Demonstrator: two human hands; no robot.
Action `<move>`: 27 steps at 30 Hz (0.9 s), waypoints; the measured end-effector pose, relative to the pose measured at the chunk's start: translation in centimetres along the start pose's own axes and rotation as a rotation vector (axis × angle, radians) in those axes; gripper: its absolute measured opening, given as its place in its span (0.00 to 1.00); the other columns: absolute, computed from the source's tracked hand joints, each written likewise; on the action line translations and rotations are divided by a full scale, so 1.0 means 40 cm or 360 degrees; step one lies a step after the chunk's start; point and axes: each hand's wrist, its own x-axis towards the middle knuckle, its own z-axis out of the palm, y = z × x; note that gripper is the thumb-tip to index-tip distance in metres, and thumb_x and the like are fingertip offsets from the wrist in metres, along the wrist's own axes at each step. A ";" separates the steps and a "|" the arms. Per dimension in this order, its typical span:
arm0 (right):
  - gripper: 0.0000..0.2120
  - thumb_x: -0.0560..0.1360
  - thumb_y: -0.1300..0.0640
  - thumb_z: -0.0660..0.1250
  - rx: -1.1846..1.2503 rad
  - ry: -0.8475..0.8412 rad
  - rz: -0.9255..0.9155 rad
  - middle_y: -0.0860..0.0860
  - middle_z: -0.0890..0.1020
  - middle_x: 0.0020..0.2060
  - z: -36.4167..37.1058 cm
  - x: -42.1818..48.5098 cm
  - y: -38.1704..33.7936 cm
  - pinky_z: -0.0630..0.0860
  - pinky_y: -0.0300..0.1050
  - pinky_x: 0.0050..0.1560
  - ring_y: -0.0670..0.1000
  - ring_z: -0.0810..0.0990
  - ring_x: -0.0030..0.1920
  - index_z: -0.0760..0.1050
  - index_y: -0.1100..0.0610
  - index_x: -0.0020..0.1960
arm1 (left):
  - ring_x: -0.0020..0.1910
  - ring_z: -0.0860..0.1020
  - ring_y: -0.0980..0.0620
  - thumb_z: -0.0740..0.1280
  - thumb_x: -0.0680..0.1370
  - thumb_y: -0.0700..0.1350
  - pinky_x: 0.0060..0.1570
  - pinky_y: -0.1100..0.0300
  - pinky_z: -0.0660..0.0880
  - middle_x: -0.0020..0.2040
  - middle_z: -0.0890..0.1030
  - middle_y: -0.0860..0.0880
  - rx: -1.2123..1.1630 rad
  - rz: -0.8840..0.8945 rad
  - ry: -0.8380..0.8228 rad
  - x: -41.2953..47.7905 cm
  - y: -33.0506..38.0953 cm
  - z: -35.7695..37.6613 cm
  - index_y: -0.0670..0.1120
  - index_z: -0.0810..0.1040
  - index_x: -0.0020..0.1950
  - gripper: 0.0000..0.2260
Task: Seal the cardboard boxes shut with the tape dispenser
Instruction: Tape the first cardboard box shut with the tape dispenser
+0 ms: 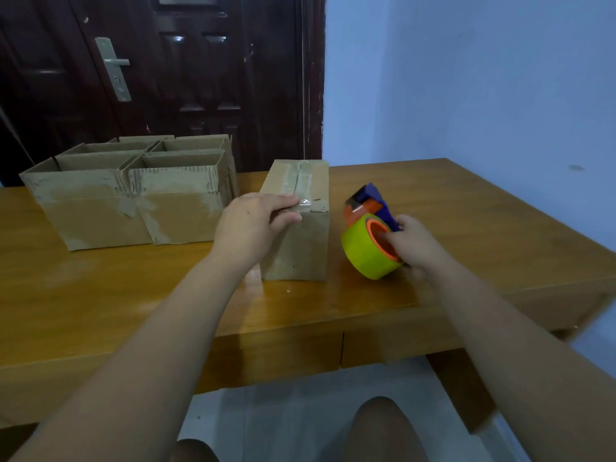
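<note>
Though matte, glossy-taped cardboard box

Open boxes crowd the table's left; right side lies open.

Body in view: left hand and right hand, both bare. The left forearm and right forearm are uncovered to the frame border. Two knees, dim and partly cropped, appear uncovered too.
</note>
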 end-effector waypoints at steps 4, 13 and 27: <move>0.16 0.78 0.60 0.65 0.0509 -0.0090 0.0081 0.55 0.77 0.56 0.013 -0.037 0.009 0.76 0.56 0.58 0.56 0.78 0.56 0.67 0.54 0.64 | 0.59 0.73 0.54 0.68 0.75 0.52 0.56 0.67 0.64 0.59 0.81 0.54 -0.0083 -0.0016 0.0074 0.010 -0.002 0.022 0.50 0.80 0.61 0.15; 0.20 0.73 0.67 0.58 0.1339 -0.0155 0.0234 0.57 0.81 0.50 0.006 -0.085 -0.028 0.77 0.49 0.40 0.58 0.80 0.47 0.74 0.54 0.62 | 0.64 0.69 0.53 0.67 0.74 0.57 0.63 0.60 0.64 0.62 0.77 0.54 -0.0113 0.0011 -0.0195 0.017 0.004 -0.022 0.51 0.76 0.66 0.22; 0.26 0.68 0.71 0.63 0.0896 0.0541 -0.0664 0.46 0.75 0.41 0.025 -0.175 -0.107 0.72 0.34 0.35 0.41 0.75 0.36 0.69 0.53 0.63 | 0.51 0.76 0.57 0.69 0.74 0.57 0.52 0.63 0.73 0.54 0.80 0.52 -0.0799 -0.0344 0.0079 0.031 0.300 -0.014 0.45 0.77 0.64 0.23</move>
